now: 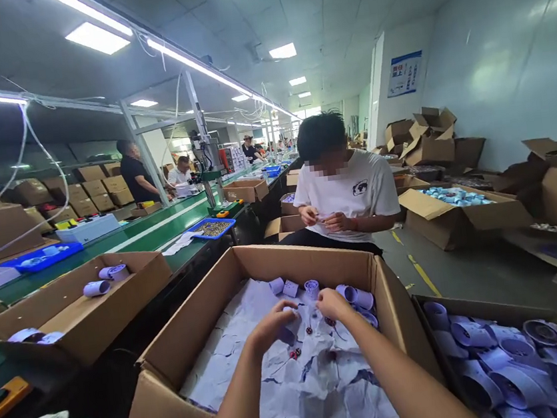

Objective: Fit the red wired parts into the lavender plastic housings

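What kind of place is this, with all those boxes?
It looks like a factory workshop. A long green workbench runs down the room with people along it, cardboard boxes are piled up, and many similar purple cylinders lie together on the right.

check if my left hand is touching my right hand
Apart: the head view shows white paper in the gap between your left hand and your right hand.

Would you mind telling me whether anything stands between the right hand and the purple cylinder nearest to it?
Nothing visible does. The right hand is right beside the purple cylinder, over the white paper in the cardboard box; whether the two touch is hard to tell.
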A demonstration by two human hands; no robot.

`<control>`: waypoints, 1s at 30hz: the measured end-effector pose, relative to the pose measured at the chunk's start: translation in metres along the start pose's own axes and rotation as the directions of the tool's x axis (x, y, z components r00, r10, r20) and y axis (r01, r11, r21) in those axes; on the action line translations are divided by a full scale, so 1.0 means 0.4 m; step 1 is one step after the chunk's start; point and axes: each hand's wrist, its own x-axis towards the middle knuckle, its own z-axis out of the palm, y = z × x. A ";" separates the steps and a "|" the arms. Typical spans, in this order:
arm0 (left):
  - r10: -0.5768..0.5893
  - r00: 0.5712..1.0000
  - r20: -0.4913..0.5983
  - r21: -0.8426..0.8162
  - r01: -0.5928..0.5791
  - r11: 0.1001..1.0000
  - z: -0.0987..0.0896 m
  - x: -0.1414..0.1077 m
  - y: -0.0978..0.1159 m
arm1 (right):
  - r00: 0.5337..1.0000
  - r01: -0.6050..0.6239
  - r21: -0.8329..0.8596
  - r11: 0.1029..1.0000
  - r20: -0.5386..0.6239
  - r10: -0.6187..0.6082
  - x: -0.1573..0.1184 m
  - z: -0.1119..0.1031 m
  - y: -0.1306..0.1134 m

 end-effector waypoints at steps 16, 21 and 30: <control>0.213 0.969 0.125 -0.269 -0.173 0.947 0.001 -0.056 0.015 | 0.953 0.299 0.325 0.897 -0.066 -0.294 -0.146 -0.007 -0.068; 0.221 0.975 -0.008 -0.261 -0.215 0.941 0.015 -0.040 0.009 | 0.952 0.306 0.256 0.917 -0.087 -0.293 -0.154 -0.016 -0.092; 0.378 0.918 -0.123 0.102 -0.367 0.924 0.001 0.025 -0.031 | 0.928 0.360 0.199 0.911 -0.178 -0.327 -0.132 -0.002 -0.088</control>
